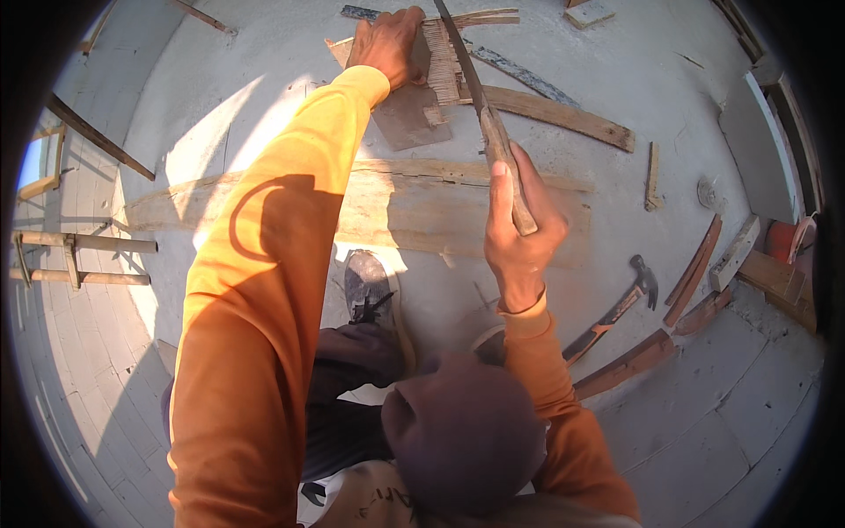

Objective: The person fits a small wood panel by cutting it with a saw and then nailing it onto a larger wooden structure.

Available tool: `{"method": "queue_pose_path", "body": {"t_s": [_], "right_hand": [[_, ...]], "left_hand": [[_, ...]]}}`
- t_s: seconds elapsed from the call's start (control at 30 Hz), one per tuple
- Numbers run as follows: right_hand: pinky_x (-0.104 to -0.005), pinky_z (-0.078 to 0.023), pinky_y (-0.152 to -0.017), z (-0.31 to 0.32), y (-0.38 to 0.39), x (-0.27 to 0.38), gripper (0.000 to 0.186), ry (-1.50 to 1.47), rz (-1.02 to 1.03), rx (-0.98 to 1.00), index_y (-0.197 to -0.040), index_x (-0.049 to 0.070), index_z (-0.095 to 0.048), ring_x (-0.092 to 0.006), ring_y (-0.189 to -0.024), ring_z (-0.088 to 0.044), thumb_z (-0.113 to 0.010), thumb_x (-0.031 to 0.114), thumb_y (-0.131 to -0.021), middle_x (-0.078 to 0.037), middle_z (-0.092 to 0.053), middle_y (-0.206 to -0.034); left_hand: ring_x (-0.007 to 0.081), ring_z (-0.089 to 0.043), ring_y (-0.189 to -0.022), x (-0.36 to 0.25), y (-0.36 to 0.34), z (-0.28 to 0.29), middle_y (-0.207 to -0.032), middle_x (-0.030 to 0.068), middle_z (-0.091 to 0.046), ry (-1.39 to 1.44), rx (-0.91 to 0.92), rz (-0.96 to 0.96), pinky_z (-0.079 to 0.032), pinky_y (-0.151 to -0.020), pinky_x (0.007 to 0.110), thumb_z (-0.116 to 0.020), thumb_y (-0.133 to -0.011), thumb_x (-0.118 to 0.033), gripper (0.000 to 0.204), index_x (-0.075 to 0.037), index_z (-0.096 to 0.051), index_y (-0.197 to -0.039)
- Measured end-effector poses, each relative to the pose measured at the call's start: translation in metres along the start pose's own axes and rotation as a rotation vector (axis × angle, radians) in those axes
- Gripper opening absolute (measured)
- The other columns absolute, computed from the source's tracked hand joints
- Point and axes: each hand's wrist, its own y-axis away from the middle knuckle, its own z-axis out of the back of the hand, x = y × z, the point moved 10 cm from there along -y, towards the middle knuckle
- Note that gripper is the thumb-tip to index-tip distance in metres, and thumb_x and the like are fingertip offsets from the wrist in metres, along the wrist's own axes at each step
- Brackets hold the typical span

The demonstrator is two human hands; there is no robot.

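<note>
My left hand (387, 48) is stretched far forward, its fingers closed over a flat brown board (421, 63) near the top of the view. Under and beside that board lie another flat brown piece (412, 119) and a row of thin wooden strips (444, 62). My right hand (526, 224) is wrapped round the wooden handle of a long, narrow, dark-bladed knife (498, 132), like a machete. Its blade points away from me, passing just right of the strips, and its tip runs out of view. Whether the blade touches anything I cannot tell.
A wide pale plank (440, 216) lies across the floor before my shoe (368, 286). Beyond it are a narrower board (563, 114) and a dark, speckled strip (524, 75). A claw hammer (647, 282) and several reddish wood pieces (625, 363) lie right. Wooden poles (84, 242) stand left.
</note>
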Motion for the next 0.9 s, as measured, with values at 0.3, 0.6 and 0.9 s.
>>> {"method": "queue_pose_path", "body": {"t_s": [0.3, 0.6, 0.9], "right_hand": [[-0.0253, -0.055, -0.068, 0.035, 0.106, -0.020, 0.035, 0.057, -0.110, 0.037, -0.129, -0.011, -0.069, -0.0142, -0.077, -0.073, -0.067, 0.005, -0.098, -0.024, -0.078, -0.106], [-0.0285, -0.055, -0.066, -0.025, -0.034, -0.011, 0.034, -0.054, 0.055, -0.045, -0.126, -0.008, -0.072, -0.0170, -0.075, -0.075, -0.071, 0.010, -0.097, -0.023, -0.079, -0.097], [-0.0247, -0.055, -0.066, 0.019, 0.054, -0.017, 0.032, 0.001, -0.129, 0.014, -0.126, -0.011, -0.070, -0.0139, -0.071, -0.071, -0.069, 0.006, -0.098, -0.019, -0.079, -0.090]], "left_hand": [[0.0321, -0.059, -0.129, 0.028, -0.007, -0.003, -0.131, 0.0056, -0.068, 0.034, 0.063, 0.078, -0.039, -0.104, 0.052, -0.099, -0.054, -0.025, 0.090, -0.013, -0.058, -0.133], [0.0328, -0.058, -0.130, 0.013, -0.023, -0.007, -0.131, 0.0069, -0.068, 0.008, 0.112, 0.069, -0.042, -0.103, 0.054, -0.099, -0.054, -0.024, 0.087, -0.012, -0.058, -0.130], [0.0326, -0.060, -0.129, 0.044, -0.008, -0.013, -0.128, 0.0073, -0.070, 0.008, 0.009, 0.083, -0.041, -0.103, 0.052, -0.099, -0.054, -0.026, 0.091, -0.012, -0.057, -0.134]]}}
